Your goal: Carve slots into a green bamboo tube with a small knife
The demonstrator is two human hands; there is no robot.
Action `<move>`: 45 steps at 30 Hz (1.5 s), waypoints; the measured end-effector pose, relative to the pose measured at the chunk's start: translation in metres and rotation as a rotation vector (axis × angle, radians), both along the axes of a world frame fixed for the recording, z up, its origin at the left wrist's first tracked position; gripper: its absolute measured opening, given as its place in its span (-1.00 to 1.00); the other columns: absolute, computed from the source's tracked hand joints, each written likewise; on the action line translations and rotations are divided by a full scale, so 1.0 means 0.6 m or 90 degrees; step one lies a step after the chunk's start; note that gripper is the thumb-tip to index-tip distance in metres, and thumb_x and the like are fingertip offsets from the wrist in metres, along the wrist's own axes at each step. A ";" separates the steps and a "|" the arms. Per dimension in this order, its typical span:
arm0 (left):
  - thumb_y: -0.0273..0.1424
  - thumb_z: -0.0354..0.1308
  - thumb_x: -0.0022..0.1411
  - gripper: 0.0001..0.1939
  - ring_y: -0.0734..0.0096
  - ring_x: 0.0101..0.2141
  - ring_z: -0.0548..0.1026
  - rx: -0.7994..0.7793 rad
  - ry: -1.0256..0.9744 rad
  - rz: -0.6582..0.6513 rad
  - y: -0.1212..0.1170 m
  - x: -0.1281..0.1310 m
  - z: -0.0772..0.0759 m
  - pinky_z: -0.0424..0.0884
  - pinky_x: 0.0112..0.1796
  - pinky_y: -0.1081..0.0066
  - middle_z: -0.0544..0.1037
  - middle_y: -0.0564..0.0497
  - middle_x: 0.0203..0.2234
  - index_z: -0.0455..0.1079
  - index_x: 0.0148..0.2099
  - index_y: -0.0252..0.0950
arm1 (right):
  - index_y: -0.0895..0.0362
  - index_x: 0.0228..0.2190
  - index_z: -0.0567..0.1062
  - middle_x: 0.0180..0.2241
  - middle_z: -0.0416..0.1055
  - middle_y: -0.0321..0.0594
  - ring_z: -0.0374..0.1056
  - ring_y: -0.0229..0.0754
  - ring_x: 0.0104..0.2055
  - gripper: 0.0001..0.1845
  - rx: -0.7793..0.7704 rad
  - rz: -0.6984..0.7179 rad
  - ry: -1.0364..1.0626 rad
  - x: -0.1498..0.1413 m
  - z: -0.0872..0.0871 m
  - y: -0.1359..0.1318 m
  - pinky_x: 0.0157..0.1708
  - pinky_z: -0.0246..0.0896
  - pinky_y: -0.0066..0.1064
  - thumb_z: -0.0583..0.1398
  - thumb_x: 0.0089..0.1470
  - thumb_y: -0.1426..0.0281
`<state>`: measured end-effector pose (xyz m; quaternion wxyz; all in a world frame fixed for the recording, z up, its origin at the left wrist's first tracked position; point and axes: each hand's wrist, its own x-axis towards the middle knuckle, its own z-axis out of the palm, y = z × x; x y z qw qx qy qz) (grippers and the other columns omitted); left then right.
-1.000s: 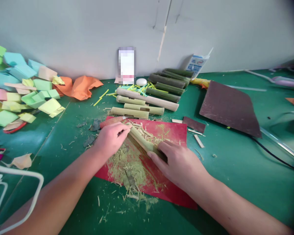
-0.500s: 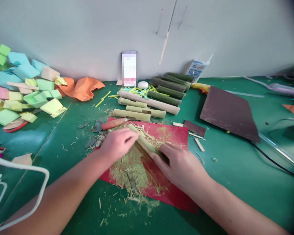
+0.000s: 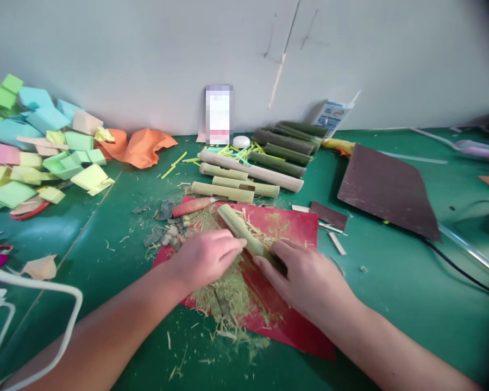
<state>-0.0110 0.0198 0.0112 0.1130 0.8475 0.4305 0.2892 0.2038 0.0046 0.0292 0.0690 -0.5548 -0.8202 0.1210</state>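
A pale green bamboo tube (image 3: pixel 239 227) lies at a slant over a red sheet (image 3: pixel 291 216) strewn with shavings and dust. My right hand (image 3: pixel 309 271) is closed round its near end, thumb on one side and fingers on the other. My left hand (image 3: pixel 207 255) is closed, its fingertips against the tube's left side about midway; whatever is pinched in them is hidden. Just beyond the tube's far end, a knife with a red wooden handle (image 3: pixel 193 207) rests on the sheet's far edge. Fine shavings (image 3: pixel 228 298) are heaped below my left hand.
Peeled bamboo tubes (image 3: pixel 224 192) and dark green ones (image 3: pixel 287 153) lie in rows behind the sheet. A phone (image 3: pixel 219 114) leans on the wall. Folded coloured papers (image 3: pixel 44 163) cover the left; a dark brown sheet (image 3: pixel 387 190) lies at the right. A white wire frame (image 3: pixel 75 304) stands near left.
My left hand has slid along the tube toward me, from near its far end to about its middle. My right hand keeps its hold. The view has shifted slightly.
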 end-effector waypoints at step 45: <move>-0.51 0.14 0.17 -0.93 0.48 -0.26 0.46 -0.113 -0.281 0.020 -0.056 0.050 0.033 0.41 -0.22 0.46 0.50 0.01 -0.28 0.42 -0.27 -0.28 | 0.08 -0.24 0.36 -0.32 0.39 -0.23 0.36 -0.24 -0.28 -0.83 0.160 0.116 0.402 0.000 -0.006 -0.010 -0.30 0.30 -0.40 0.13 0.06 0.49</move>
